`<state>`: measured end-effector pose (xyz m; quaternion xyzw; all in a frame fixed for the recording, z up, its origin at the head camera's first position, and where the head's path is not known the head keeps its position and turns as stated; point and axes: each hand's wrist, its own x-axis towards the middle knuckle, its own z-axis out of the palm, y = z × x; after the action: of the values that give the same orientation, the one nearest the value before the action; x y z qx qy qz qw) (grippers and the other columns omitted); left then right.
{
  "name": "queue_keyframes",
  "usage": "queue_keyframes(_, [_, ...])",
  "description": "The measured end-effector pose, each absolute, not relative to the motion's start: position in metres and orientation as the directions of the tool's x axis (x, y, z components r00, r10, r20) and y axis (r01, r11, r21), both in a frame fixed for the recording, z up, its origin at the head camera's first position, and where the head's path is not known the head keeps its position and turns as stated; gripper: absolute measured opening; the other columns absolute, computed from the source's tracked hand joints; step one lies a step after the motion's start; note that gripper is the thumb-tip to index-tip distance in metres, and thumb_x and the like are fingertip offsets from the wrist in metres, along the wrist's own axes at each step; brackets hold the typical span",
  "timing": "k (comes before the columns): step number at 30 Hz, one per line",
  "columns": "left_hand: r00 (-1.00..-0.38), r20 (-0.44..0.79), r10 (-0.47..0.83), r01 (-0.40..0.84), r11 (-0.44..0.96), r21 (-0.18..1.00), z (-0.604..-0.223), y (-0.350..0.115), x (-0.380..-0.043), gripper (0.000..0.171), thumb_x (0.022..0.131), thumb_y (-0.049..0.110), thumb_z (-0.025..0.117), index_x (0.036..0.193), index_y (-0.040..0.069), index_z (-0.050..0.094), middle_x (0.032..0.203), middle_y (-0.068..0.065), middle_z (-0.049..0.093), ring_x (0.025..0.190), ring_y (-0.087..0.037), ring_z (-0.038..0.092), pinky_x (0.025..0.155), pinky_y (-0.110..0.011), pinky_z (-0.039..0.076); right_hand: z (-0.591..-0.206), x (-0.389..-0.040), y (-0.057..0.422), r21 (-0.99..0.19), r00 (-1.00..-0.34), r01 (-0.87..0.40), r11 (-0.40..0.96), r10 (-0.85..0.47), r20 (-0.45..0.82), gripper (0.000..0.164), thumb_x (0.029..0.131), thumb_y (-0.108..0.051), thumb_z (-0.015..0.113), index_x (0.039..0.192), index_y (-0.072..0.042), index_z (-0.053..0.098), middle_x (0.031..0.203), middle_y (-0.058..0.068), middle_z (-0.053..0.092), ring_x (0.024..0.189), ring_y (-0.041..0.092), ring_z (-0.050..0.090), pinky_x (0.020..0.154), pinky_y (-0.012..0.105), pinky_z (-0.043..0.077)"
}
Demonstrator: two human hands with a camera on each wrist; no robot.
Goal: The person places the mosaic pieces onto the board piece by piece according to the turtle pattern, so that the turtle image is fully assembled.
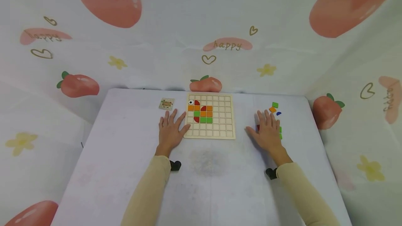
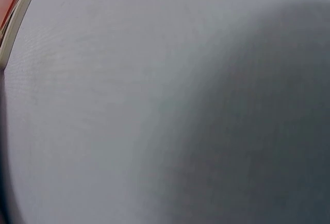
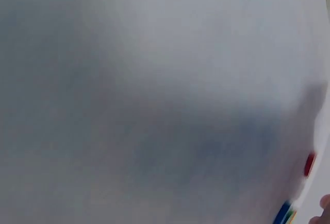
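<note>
A square wooden grid board [image 1: 223, 128] lies on the table, with red, orange and green tiles and a white eye tile [image 1: 191, 102] set in its upper left cells. My left hand [image 1: 169, 132] is spread flat beside the board, its thumb and index finger at the left edge. To the right of the board, my right hand [image 1: 267, 133] lies with fingers spread over several loose pieces, partly hiding a red one [image 1: 258, 127] and green ones [image 1: 280, 129]. Beyond its fingertips are a green tile [image 1: 275, 105], an orange tile [image 1: 272, 109] and a blue piece [image 1: 278, 113].
A small picture card [image 1: 166, 103] with a grid pattern lies left of the board. The white-covered table [image 1: 125, 142] meets a fruit-print cloth backdrop [image 1: 176, 44] behind and at the sides. Black wrist devices [image 1: 176, 165] sit at both sleeve cuffs.
</note>
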<state>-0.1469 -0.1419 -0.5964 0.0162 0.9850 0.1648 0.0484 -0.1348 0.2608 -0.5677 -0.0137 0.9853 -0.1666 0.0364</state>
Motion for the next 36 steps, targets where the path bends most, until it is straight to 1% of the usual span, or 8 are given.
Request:
queue_keyframes(4, [-0.994, -0.100, 0.041, 0.006, 0.946, 0.323, -0.594, -0.143, -0.147, 0.069, 0.098, 0.073, 0.035, 0.160, 0.044, 0.026, 0.173, -0.002, 0.014, 0.161, -0.036, -0.001, 0.128, -0.062, 0.003, -0.568, -0.132, 0.278, -0.343, -0.999, 0.009, 0.939, -0.006, -0.041, 0.091, 0.094, -0.061, 0.059, 0.160, -0.008, 0.026, 0.167, 0.027, 0.016, 0.153, 0.054, 0.011, 0.121, 0.075, 0.004])
queue_keyframes(7, [-0.994, -0.106, 0.041, 0.003, 0.944, 0.331, -0.593, -0.144, -0.147, 0.069, 0.098, 0.072, 0.035, 0.160, 0.044, 0.026, 0.173, -0.003, 0.013, 0.161, -0.036, -0.002, 0.128, -0.062, 0.003, -0.570, -0.128, 0.286, -0.335, -1.000, 0.022, 0.942, 0.019, -0.012, 0.089, 0.092, -0.059, 0.063, 0.156, -0.006, 0.033, 0.164, 0.028, 0.021, 0.150, 0.053, 0.018, 0.120, 0.074, 0.013])
queue_keyframes(10, [-0.994, -0.106, 0.041, 0.004, 0.943, 0.333, -0.593, -0.144, -0.147, 0.069, 0.098, 0.073, 0.035, 0.160, 0.044, 0.026, 0.173, -0.002, 0.013, 0.161, -0.035, -0.003, 0.128, -0.062, 0.003, -0.570, -0.125, 0.291, -0.357, -0.998, 0.037, 0.933, 0.050, 0.028, 0.084, 0.091, -0.055, 0.068, 0.151, -0.003, 0.040, 0.159, 0.029, 0.028, 0.144, 0.051, 0.023, 0.112, 0.071, 0.022])
queue_keyframes(13, [-0.994, -0.097, 0.041, 0.007, 0.943, 0.333, -0.594, -0.144, -0.148, 0.069, 0.098, 0.073, 0.036, 0.160, 0.044, 0.026, 0.173, -0.003, 0.014, 0.161, -0.036, -0.002, 0.128, -0.062, 0.003, -0.570, -0.123, 0.293, -0.387, -0.995, 0.038, 0.921, 0.071, 0.071, 0.073, 0.090, -0.051, 0.073, 0.139, -0.002, 0.051, 0.151, 0.028, 0.036, 0.138, 0.049, 0.028, 0.104, 0.067, 0.026])
queue_keyframes(17, [-0.995, -0.087, 0.040, 0.008, 0.943, 0.333, -0.595, -0.142, -0.147, 0.069, 0.098, 0.073, 0.036, 0.160, 0.044, 0.028, 0.173, -0.003, 0.015, 0.161, -0.036, 0.000, 0.128, -0.062, 0.004, -0.571, -0.122, 0.292, -0.399, -0.992, 0.015, 0.917, 0.064, 0.110, 0.051, 0.090, -0.042, 0.076, 0.119, -0.003, 0.062, 0.141, 0.027, 0.042, 0.132, 0.048, 0.032, 0.102, 0.066, 0.028])
queue_keyframes(19, [-0.996, -0.083, 0.042, 0.012, 0.941, 0.339, -0.595, -0.141, -0.147, 0.069, 0.098, 0.073, 0.037, 0.159, 0.044, 0.028, 0.173, -0.003, 0.016, 0.161, -0.036, 0.000, 0.128, -0.062, 0.004, -0.571, -0.122, 0.291, -0.405, -0.991, 0.005, 0.914, 0.058, 0.119, 0.043, 0.091, -0.038, 0.076, 0.113, -0.003, 0.064, 0.139, 0.028, 0.043, 0.131, 0.048, 0.033, 0.103, 0.066, 0.027])
queue_keyframes(27, [-0.996, -0.081, 0.048, 0.017, 0.940, 0.341, -0.592, -0.141, -0.146, 0.068, 0.098, 0.072, 0.037, 0.159, 0.043, 0.029, 0.173, -0.003, 0.016, 0.162, -0.036, 0.000, 0.128, -0.062, 0.004, -0.571, -0.124, 0.287, -0.428, -0.991, -0.030, 0.903, 0.029, 0.129, 0.031, 0.094, -0.024, 0.074, 0.113, 0.000, 0.068, 0.133, 0.028, 0.050, 0.127, 0.050, 0.037, 0.103, 0.066, 0.028])
queue_keyframes(36, [-0.995, -0.087, 0.047, 0.016, 0.943, 0.333, -0.593, -0.142, -0.147, 0.068, 0.098, 0.072, 0.036, 0.160, 0.042, 0.029, 0.173, -0.003, 0.015, 0.162, -0.035, -0.001, 0.128, -0.062, 0.004, -0.577, -0.130, 0.277, -0.466, -0.996, -0.018, 0.884, 0.026, 0.087, 0.034, 0.095, -0.025, 0.073, 0.117, 0.001, 0.069, 0.127, 0.025, 0.054, 0.122, 0.046, 0.040, 0.102, 0.062, 0.029])
